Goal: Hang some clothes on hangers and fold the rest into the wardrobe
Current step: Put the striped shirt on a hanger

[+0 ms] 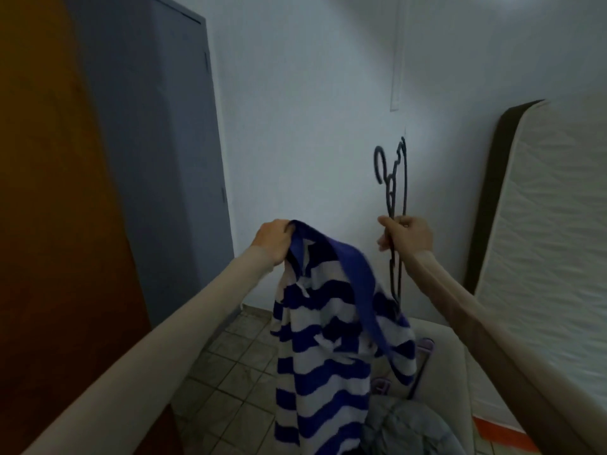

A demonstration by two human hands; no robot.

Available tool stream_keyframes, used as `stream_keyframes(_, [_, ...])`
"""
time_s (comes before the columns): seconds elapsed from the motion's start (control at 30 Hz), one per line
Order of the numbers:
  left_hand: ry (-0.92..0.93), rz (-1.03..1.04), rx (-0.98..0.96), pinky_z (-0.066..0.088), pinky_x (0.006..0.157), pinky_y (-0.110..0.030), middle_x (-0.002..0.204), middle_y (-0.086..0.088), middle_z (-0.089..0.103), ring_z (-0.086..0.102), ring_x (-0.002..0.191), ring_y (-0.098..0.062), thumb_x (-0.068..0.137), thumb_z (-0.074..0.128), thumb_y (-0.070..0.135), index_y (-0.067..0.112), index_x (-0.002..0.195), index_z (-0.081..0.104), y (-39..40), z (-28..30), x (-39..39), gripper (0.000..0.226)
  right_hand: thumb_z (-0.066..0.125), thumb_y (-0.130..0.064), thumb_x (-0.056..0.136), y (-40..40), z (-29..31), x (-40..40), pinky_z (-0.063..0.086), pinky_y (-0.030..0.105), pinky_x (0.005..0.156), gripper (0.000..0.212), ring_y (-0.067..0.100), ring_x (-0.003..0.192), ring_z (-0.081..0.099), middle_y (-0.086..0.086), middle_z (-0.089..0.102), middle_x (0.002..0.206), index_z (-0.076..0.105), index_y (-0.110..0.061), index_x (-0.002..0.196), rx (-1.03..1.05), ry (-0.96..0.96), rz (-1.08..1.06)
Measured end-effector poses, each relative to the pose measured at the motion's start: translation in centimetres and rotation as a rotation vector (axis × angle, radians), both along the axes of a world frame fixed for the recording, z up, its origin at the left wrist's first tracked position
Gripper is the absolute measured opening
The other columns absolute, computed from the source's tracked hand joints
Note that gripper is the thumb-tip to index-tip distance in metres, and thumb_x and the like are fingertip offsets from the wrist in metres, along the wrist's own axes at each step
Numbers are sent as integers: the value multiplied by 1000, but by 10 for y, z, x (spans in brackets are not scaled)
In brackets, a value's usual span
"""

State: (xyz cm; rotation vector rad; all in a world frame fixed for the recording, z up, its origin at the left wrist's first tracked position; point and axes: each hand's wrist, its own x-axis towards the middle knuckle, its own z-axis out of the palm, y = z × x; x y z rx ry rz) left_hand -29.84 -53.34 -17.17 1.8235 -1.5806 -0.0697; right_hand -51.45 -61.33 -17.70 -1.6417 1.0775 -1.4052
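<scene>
My left hand [272, 239] pinches the striped shirt [328, 349] at the collar, around 9 o'clock of centre, so the body hangs free w/ its long axis straight down toward 6 and the neck opening is reachable. My right hand [405, 234] is curled round the dark hanger [392, 192] near its middle (hook up at 12, pointing left). The hanger stands nearly vertical, its lower arm at the shirt's shoulder, I'd judge ready to feed in. Grey wardrobe [157, 142] sits at 10 o'clock.
</scene>
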Motion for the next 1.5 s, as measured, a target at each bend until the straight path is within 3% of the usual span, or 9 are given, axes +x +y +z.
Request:
stream_keyframes(0.17, [-131,89,127,43,77,-33,111,-21,61,58,98,-34,100,27,8,-4,105,60,-9,-7,1,35,44,-26,98,-4,-12,0,39,27,52,35,16,51,51,7,56,64,64,-6,78,-77,225,-225])
stream_keyframes(0.27, [-263,139,180,47,77,-36,109,-19,62,59,95,-32,97,30,4,0,103,61,-13,-11,-2,31,41,-20,98,-3,-24,0,51,39,56,31,32,57,59,17,59,65,61,2,91,-201,159,-198])
stream_keyframes(0.5, [-489,345,115,35,52,-25,90,-7,58,51,68,-18,93,40,-2,8,83,58,-17,-1,-3,23,35,-5,98,17,-16,13,54,24,56,16,13,51,59,9,61,73,51,-8,99,70,-276,195])
stream_keyframes(0.67, [-156,400,52,38,59,-28,65,0,34,32,55,-10,98,34,0,17,61,33,-35,2,6,40,34,-3,98,31,-6,29,43,29,82,23,12,73,59,0,68,82,37,-23,86,135,-407,387])
stream_keyframes(1.0, [85,310,209,30,44,-24,64,-4,41,39,55,-14,92,52,13,10,60,40,-52,8,0,35,42,5,95,38,-5,61,53,17,65,37,11,69,67,11,67,100,32,-14,65,-83,-340,374])
stream_keyframes(1.2, [294,249,231,37,52,-21,78,-9,50,43,61,-14,92,56,23,7,79,50,-52,19,-5,21,49,9,90,38,-15,64,54,20,85,36,16,98,64,34,59,110,36,-13,64,-42,-407,444])
stream_keyframes(1.37, [742,205,77,45,54,-26,98,-15,55,53,70,-22,89,63,17,3,103,52,-45,32,0,23,59,-1,88,34,-36,63,51,17,87,19,-3,90,64,-7,68,95,58,-12,103,-13,-257,406])
stream_keyframes(1.43, [900,154,14,48,49,-27,92,-12,58,52,64,-20,88,63,13,2,105,54,-41,39,1,22,60,0,87,32,-47,64,50,30,95,17,10,98,63,3,68,103,65,-16,91,38,-177,385])
stream_keyframes(1.5, [1005,119,-36,51,49,-28,83,-9,59,54,66,-20,88,63,12,-3,114,56,-39,44,4,31,57,6,87,31,-54,64,53,20,84,15,5,85,66,15,66,105,62,-4,98,72,-208,393])
